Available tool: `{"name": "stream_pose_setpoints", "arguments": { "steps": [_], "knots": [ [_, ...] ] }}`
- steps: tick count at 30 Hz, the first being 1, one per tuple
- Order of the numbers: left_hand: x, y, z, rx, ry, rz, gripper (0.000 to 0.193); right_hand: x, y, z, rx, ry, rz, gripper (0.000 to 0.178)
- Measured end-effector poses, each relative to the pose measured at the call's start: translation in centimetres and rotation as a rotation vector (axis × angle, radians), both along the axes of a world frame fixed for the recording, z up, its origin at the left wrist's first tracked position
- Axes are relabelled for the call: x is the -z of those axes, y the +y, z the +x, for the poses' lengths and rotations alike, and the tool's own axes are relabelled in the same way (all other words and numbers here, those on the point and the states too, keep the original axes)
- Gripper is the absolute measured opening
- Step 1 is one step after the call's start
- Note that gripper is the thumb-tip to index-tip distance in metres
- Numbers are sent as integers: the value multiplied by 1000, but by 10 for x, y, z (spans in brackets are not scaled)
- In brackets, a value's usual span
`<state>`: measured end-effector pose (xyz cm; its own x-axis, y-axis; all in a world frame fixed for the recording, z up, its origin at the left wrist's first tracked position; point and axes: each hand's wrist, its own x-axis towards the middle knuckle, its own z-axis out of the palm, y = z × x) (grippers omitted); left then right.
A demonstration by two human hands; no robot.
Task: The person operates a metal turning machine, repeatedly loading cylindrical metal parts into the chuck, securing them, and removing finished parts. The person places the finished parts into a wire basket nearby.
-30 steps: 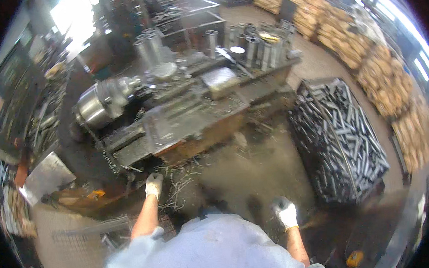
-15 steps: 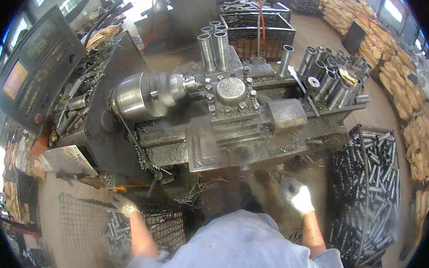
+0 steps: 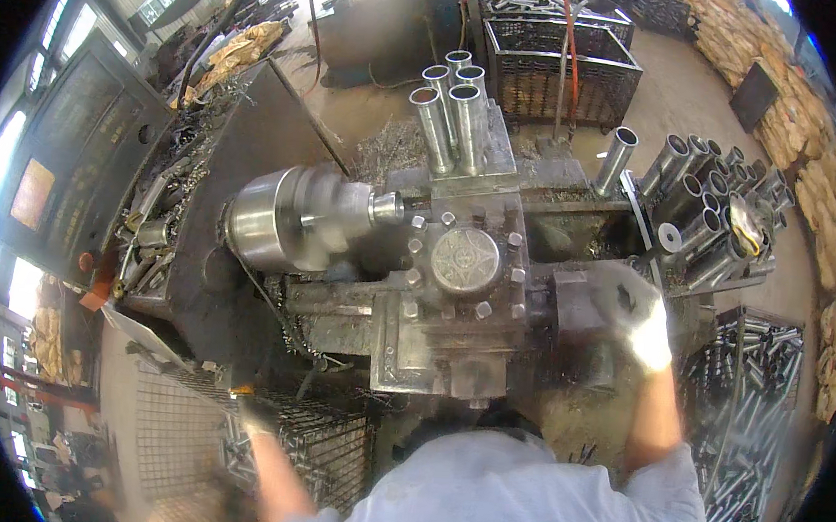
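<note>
My right hand (image 3: 642,320), in a white glove with dark, dirty fingers, is over the right end of the machine beside the dark block (image 3: 585,302). Motion smears its fingers, so whether they grip anything does not show. Low on the left, my gloved left hand (image 3: 256,415) is close to a small orange-tipped part (image 3: 242,390) at the lathe's lower edge; its fingers are blurred too. Between the hands stands the square tool post (image 3: 466,261) with a round cap and bolts. Left of it, the lathe chuck (image 3: 264,216) carries a shiny metal tube (image 3: 385,207).
Several upright metal tubes (image 3: 467,119) stand behind the tool post, and more tubes (image 3: 707,213) crowd the right side. A bin of metal pieces (image 3: 754,381) is at right, a wire basket (image 3: 327,449) below left. The control panel (image 3: 76,160) stands far left.
My right hand has moved up and forward, from in front of the machine to over its right end. My left hand stays near the lower left edge. The head view has shifted.
</note>
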<state>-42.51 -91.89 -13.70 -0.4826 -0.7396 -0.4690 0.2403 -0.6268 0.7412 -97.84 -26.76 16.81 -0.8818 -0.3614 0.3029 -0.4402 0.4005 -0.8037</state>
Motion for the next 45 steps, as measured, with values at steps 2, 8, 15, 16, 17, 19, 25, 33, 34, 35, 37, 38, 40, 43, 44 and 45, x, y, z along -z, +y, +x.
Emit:
{"name": "stream_pose_setpoints", "arguments": {
  "steps": [2, 8, 15, 16, 17, 19, 25, 33, 34, 35, 37, 38, 40, 43, 44, 45],
  "knots": [
    [31, 61, -24, 49, -21, 7, 32, -12, -25, -31, -68, -32, -128, 30],
    [32, 251, -111, 135, -384, 260, 19, 19, -136, -168, -747, -84, -6, 37],
    [-15, 306, -109, 463, -921, -362, 30, 92, -213, -221, -1026, 201, 1150, 29],
    [-7, 304, -99, 537, -917, -454, 34, 76, -205, -226, -986, 248, 1497, 27],
    [3, 301, -87, 618, -860, -569, 39, 59, -198, -227, -880, 144, 1444, 26],
    [30, 296, -67, 697, -1046, -603, 42, 20, -194, -232, -717, -140, 1330, 30],
    [98, 268, -60, 480, -908, -418, 44, -25, -285, -194, -837, 156, 804, 54],
    [60, 280, -80, 466, -1119, -527, 52, -24, -369, -113, -846, 301, 1011, 61],
    [49, 290, -74, 462, -1098, -378, 51, -21, -366, -115, -873, 310, 1050, 61],
    [39, 297, -69, 458, -1090, -349, 51, -18, -365, -121, -901, 276, 1209, 64],
    [24, 308, -58, 503, -1114, -383, 51, -12, -365, -131, -989, -18, 1181, 62],
    [21, 311, -53, 531, -1135, -404, 52, -12, -365, -138, -946, -174, 1168, 61],
    [23, 309, -47, 613, -1181, -475, 53, -8, -370, -142, -970, -119, 1059, 60],
    [41, 293, -44, 895, -1303, -760, 56, -13, -354, -148, -1077, 76, 1030, 69],
    [50, 287, -43, 960, -1319, -824, 57, -16, -343, -149, -996, 85, 1204, 65],
    [57, 284, -40, 1043, -1346, -795, 58, -17, -324, -152, -947, 217, 1218, 65]
  ]
}}
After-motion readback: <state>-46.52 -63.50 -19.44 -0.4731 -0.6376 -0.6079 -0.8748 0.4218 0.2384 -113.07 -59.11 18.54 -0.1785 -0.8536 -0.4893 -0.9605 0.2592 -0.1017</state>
